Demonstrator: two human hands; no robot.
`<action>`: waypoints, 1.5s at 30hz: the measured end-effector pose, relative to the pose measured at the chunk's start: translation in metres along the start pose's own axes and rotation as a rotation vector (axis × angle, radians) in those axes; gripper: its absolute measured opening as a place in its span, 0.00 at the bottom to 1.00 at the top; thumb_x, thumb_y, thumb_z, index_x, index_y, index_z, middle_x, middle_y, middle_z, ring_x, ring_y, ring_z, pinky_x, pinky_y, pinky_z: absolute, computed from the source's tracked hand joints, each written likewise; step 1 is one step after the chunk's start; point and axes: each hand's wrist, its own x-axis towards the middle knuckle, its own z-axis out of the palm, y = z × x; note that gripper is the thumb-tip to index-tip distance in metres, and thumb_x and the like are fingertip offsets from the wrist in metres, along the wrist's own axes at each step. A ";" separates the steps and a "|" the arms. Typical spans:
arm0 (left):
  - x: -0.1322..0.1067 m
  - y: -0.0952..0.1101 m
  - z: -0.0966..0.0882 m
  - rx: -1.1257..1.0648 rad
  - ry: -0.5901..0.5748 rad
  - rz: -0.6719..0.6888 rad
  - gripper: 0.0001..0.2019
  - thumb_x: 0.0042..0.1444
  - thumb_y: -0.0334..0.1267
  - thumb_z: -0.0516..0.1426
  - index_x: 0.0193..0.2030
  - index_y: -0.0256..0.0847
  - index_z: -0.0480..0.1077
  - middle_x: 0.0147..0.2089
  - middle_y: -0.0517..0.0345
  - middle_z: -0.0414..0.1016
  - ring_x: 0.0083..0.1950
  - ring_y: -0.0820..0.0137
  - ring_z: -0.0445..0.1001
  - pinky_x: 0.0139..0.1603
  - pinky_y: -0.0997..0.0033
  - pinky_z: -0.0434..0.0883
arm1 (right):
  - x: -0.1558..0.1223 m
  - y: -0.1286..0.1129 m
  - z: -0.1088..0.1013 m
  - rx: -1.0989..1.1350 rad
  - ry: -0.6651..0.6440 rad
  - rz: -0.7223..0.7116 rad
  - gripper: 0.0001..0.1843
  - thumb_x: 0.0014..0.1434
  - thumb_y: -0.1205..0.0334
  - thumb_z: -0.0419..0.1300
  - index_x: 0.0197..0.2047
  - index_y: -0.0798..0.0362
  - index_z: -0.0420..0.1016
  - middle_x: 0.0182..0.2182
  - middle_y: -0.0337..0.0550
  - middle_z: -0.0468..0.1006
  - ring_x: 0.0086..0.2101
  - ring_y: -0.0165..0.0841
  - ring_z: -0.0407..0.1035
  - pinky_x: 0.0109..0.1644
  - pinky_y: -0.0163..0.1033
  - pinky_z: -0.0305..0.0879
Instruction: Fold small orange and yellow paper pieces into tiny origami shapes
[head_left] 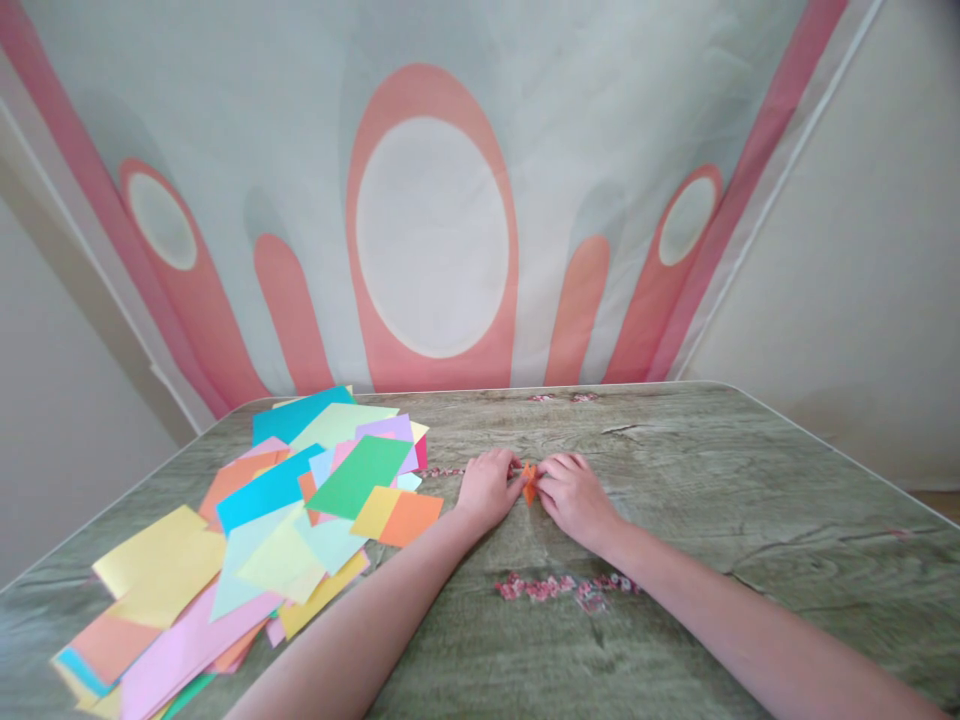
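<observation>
And here we are, both bare hands at the middle of the action; the left hand [489,492] has its thumb and forefinger clamped on the left side of one small, folded, bright-orange paper piece [530,486]; the right hand [576,502] pinches the same piece from the right, fingertips drawn together and the other fingers curled; just one piece between two hands (a tiny thing, its folds too small to read), held low over the grey-green wood-grain table [750,480], between the hands and toward the far side!

Over to the left, a big loose heap of coloured paper sheets [169,560], overlapping too much for a full count; on its top, one broad bright-green sheet [361,476], and two large blue sheets [270,488] showing; one orange sheet [412,521] lies at the heap's right edge, near the left forearm!

On the tabletop, two pink floral strips [536,587], one partly behind the right forearm, plus two small pink floral patches [584,397] at the far edge; beyond, a pale backdrop [300,90] bears five pink-red rounded shapes, three with white ovals, two plain.
</observation>
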 end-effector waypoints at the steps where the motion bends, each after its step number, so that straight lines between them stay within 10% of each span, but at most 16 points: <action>1: -0.001 0.000 -0.001 0.001 0.005 0.007 0.09 0.53 0.42 0.55 0.40 0.42 0.67 0.35 0.58 0.69 0.39 0.67 0.67 0.38 0.69 0.62 | 0.000 0.000 0.000 -0.013 -0.019 -0.015 0.08 0.56 0.68 0.55 0.32 0.51 0.75 0.36 0.46 0.73 0.43 0.39 0.61 0.48 0.47 0.52; 17: -0.011 0.015 -0.017 0.453 -0.171 0.463 0.07 0.56 0.32 0.52 0.37 0.36 0.71 0.40 0.52 0.71 0.48 0.63 0.62 0.49 0.63 0.57 | 0.009 -0.005 -0.007 -0.221 -0.222 -0.134 0.09 0.58 0.66 0.54 0.33 0.57 0.75 0.38 0.48 0.71 0.45 0.38 0.57 0.47 0.43 0.51; 38: -0.014 0.009 -0.025 0.346 -0.171 0.383 0.12 0.54 0.30 0.51 0.45 0.37 0.68 0.46 0.47 0.69 0.56 0.60 0.58 0.54 0.60 0.57 | 0.001 0.010 -0.017 -0.029 -0.308 -0.001 0.14 0.57 0.70 0.52 0.40 0.48 0.76 0.40 0.46 0.69 0.46 0.35 0.58 0.46 0.39 0.50; 45: -0.013 0.003 -0.013 0.279 -0.134 0.365 0.13 0.53 0.27 0.49 0.44 0.37 0.70 0.45 0.49 0.70 0.54 0.63 0.62 0.54 0.62 0.61 | -0.003 0.010 -0.006 0.036 -0.138 0.102 0.15 0.55 0.71 0.52 0.39 0.45 0.76 0.39 0.41 0.72 0.42 0.33 0.61 0.47 0.39 0.50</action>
